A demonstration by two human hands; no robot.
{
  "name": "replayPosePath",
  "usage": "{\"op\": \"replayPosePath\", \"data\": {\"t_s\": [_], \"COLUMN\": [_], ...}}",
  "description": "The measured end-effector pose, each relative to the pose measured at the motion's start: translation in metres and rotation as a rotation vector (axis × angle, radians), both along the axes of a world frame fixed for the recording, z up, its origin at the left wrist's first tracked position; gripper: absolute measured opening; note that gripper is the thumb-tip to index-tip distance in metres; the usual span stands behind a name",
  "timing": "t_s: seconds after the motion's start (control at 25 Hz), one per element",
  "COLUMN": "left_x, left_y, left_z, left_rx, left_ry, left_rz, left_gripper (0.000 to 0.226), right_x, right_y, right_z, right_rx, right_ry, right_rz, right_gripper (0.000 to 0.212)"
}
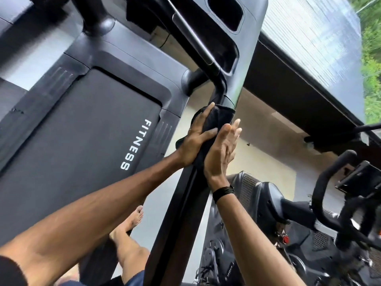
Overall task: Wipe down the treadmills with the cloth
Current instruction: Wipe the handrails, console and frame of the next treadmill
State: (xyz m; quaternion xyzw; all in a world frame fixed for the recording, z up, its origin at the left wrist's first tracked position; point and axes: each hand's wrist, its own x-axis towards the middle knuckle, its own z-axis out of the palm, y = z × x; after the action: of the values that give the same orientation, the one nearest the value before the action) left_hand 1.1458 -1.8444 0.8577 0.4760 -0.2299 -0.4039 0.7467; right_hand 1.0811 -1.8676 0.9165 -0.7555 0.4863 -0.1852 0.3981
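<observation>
A black treadmill fills the view, its belt (86,133) marked FITNESS at the left and its right upright post (185,203) running up the middle to the console (231,38). A black cloth (218,116) is wrapped over the post near its top. My left hand (198,139) presses the cloth against the post's left side with straight fingers. My right hand (222,149) lies flat on the cloth's right side, fingers straight and pointing up. The cloth sits sandwiched between both hands.
An exercise bike (329,213) with curved handlebars stands close on the right. A window (309,38) with greenery outside runs along the upper right above a dark sill. My bare foot (136,217) rests beside the treadmill deck on the grey floor.
</observation>
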Motion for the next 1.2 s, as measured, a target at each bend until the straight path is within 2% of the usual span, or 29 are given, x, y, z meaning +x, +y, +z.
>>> {"op": "replayPosePath", "data": {"t_s": [0.12, 0.16, 0.28, 0.48, 0.56, 0.72, 0.88, 1.0, 1.08, 1.2], "left_x": [0.002, 0.0, -0.015, -0.048, -0.053, -0.042, 0.02, 0.058, 0.067, 0.058], "left_y": [0.003, 0.008, 0.03, 0.077, 0.081, 0.05, -0.03, -0.073, -0.078, -0.057], "left_z": [0.003, 0.008, 0.023, 0.022, 0.018, 0.013, 0.023, 0.008, -0.01, -0.018], "left_rx": [0.053, 0.061, 0.068, 0.079, 0.085, 0.121, 0.323, 0.221, 0.154, 0.151], "left_ry": [0.035, 0.066, 0.081, -0.075, -0.076, -0.008, -0.16, 0.012, 0.153, 0.188], "left_rz": [-0.003, -0.004, -0.004, 0.006, 0.034, 0.117, 0.101, 0.145, 0.081, -0.016], "left_gripper": [0.075, 0.075, 0.066, 0.073, 0.073, 0.067, 0.084, 0.079, 0.073, 0.07], "right_x": [-0.002, -0.004, -0.01, -0.012, -0.012, -0.006, -0.002, 0.001, 0.003, 0.001], "right_y": [-0.003, -0.005, -0.001, 0.007, 0.007, 0.002, 0.001, -0.003, -0.004, 0.0], "right_z": [-0.003, -0.005, -0.006, 0.001, 0.002, -0.001, -0.005, -0.006, -0.006, -0.003], "right_rx": [-0.051, -0.076, -0.131, -0.139, -0.114, -0.068, -0.097, -0.153, -0.145, -0.13], "right_ry": [-0.036, -0.066, -0.157, -0.197, -0.242, -0.253, -0.155, -0.043, 0.005, 0.051], "right_rz": [0.035, 0.033, 0.0, -0.003, -0.035, -0.121, -0.108, -0.082, -0.079, -0.068], "right_gripper": [0.101, 0.104, 0.096, 0.096, 0.096, 0.09, 0.075, 0.084, 0.09, 0.088]}}
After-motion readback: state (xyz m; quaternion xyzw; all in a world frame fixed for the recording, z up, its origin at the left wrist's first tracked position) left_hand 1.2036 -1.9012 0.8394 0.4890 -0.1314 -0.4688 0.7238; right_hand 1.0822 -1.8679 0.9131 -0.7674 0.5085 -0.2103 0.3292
